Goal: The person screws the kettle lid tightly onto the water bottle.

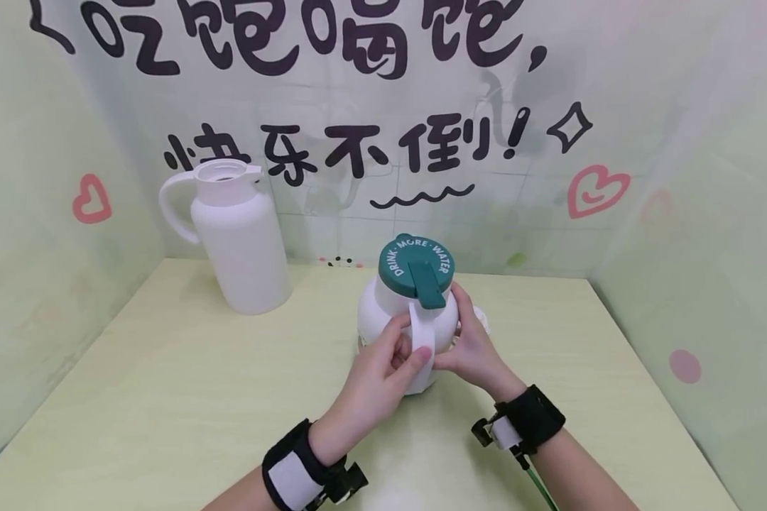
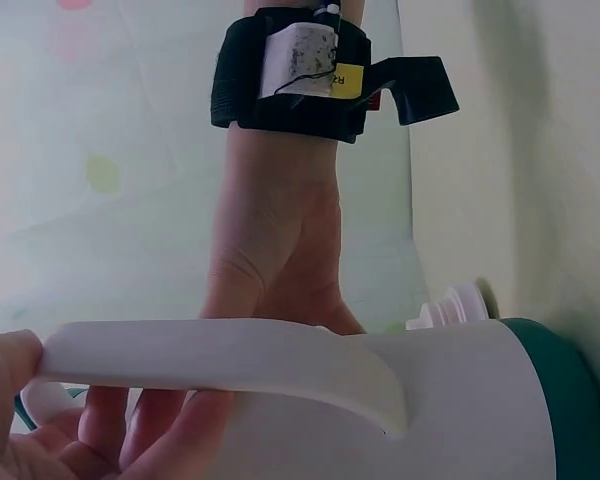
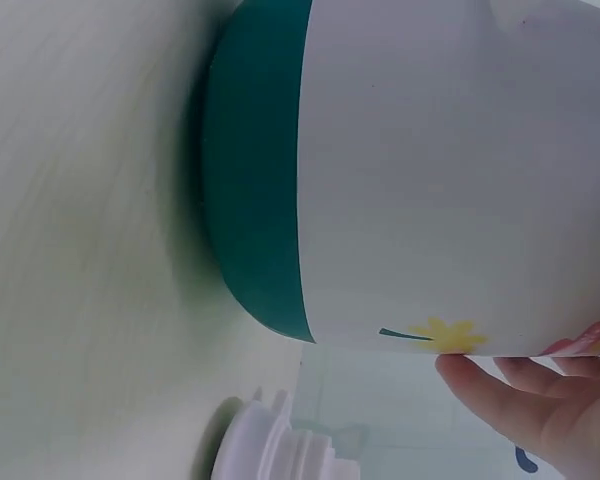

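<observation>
A white thermos jug (image 1: 373, 310) with a green lid (image 1: 415, 266) reading "DRINK MORE WATER" stands on the table, its handle toward me. My left hand (image 1: 377, 369) grips that handle (image 2: 220, 352), thumb on one side and fingers curled through the loop. The right hand (image 1: 476, 355) holds the jug's body from the right, thumb near the handle; its fingertips (image 3: 465, 375) touch the wall beside a printed yellow flower. The jug's green base (image 3: 255, 180) shows in the right wrist view. Behind the jug, mostly hidden in the head view, lies a white stopper (image 3: 270, 445).
At the back left stands another white jug (image 1: 243, 241) with its top uncovered and its handle to the left. Printed curtains (image 1: 677, 177) enclose the pale table (image 1: 230, 397) at the back and sides. A green cable (image 1: 540, 486) runs from the right wristband.
</observation>
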`<state>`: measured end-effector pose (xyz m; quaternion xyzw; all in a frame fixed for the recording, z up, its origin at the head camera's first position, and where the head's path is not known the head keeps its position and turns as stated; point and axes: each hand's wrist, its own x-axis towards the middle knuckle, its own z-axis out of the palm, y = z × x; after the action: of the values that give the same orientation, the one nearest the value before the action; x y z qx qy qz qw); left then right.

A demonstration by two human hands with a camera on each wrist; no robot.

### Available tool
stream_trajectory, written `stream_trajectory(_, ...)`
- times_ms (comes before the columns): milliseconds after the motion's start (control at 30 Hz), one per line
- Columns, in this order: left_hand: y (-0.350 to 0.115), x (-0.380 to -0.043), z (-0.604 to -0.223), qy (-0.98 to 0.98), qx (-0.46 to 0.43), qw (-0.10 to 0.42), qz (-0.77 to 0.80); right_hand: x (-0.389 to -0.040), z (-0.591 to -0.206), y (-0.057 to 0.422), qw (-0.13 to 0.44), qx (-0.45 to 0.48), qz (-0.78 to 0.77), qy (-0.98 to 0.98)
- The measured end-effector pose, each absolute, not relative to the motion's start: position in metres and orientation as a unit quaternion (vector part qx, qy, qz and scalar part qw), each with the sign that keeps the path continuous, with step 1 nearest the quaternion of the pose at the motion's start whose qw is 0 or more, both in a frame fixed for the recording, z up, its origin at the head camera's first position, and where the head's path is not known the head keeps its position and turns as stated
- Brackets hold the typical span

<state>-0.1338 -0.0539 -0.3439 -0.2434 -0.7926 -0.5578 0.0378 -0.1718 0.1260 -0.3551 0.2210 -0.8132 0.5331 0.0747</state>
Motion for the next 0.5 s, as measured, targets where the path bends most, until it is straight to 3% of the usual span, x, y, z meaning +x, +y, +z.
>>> stream_trajectory(300, -0.038, -0.143, -0.319, -0.787, -0.283, 0.062, -0.545, -0.201, -0.355, 0.156, 0.119, 0.235, 0.518, -0.814)
stream_trajectory(500, -0.019, -0.166, -0.299, -0.778, -0.313, 0.07, -0.541, -0.221, -0.332, 0.181, 0.135, 0.231, 0.5, -0.824)
